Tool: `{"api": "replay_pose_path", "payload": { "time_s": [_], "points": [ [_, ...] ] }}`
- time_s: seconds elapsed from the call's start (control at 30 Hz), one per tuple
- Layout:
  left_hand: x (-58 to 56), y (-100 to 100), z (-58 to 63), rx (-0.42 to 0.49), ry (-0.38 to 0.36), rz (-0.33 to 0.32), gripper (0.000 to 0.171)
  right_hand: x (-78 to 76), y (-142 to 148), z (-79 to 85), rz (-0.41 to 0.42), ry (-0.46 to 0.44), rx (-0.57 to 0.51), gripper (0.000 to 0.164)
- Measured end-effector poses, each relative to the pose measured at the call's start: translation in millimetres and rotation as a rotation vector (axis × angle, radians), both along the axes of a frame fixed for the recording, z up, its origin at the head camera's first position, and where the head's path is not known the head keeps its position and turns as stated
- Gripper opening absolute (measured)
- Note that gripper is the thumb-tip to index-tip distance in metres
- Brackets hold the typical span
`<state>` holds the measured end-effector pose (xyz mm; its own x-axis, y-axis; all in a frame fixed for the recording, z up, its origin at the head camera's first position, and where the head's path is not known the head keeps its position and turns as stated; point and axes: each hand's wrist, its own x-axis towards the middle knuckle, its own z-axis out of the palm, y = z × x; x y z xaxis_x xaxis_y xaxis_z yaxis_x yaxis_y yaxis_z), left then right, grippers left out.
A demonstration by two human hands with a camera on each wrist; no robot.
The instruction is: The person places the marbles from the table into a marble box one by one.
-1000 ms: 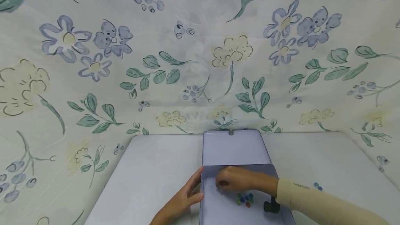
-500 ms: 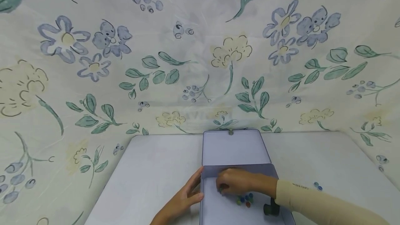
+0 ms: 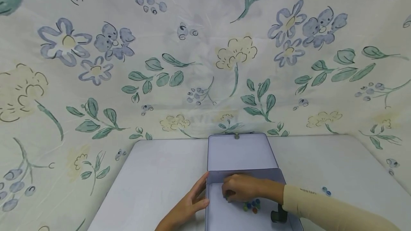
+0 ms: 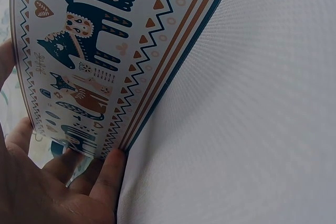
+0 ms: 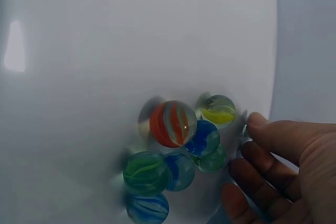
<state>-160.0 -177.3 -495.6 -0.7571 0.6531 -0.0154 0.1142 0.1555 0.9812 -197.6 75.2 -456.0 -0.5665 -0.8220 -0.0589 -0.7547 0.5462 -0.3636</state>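
An open tin box stands on the table with its lid tipped back. My left hand rests against the box's left outer wall, fingers extended; the left wrist view shows the fingers on the patterned side. My right hand reaches into the box with curled fingers. Thumb and fingertips pinch a marble, of which only a sliver shows. Beside this hand lies a cluster of several glass marbles, among them an orange-striped marble, a yellow-swirled marble and a green marble.
Two blue marbles lie on the white table to the right of the box. The lid leans back at the far end. A floral cloth hangs behind and around the table.
My right hand has shifted slightly toward me inside the box, its fingertips lower in the view. The left hand and the marble cluster stay in place.
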Motion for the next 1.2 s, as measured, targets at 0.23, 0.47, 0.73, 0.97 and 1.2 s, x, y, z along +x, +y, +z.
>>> {"api": "replay_pose_path", "payload": {
  "time_s": [0.23,0.47,0.73,0.97,1.2],
  "points": [
    [1.1,1.9,0.9,-0.001,-0.02,0.014,0.074,-0.5,1.0,-1.2,0.002,0.002,-0.002,0.009],
    [0.5,1.8,0.6,-0.012,-0.034,0.029,0.075,-0.1,0.8,-0.1,-0.009,-0.008,0.003,0.011],
    [-0.3,0.7,1.4,-0.002,-0.056,0.021,0.073,2.3,-1.1,4.0,-0.02,-0.015,0.017,0.016],
    [-8.3,-3.4,1.2,-0.014,-0.065,0.003,0.073,-0.9,0.1,11.4,-0.031,-0.035,-0.007,0.02],
    [-20.9,-7.3,4.7,0.003,-0.062,-0.027,0.073,-11.3,5.7,25.9,-0.041,-0.044,-0.038,0.023]
  ]
}}
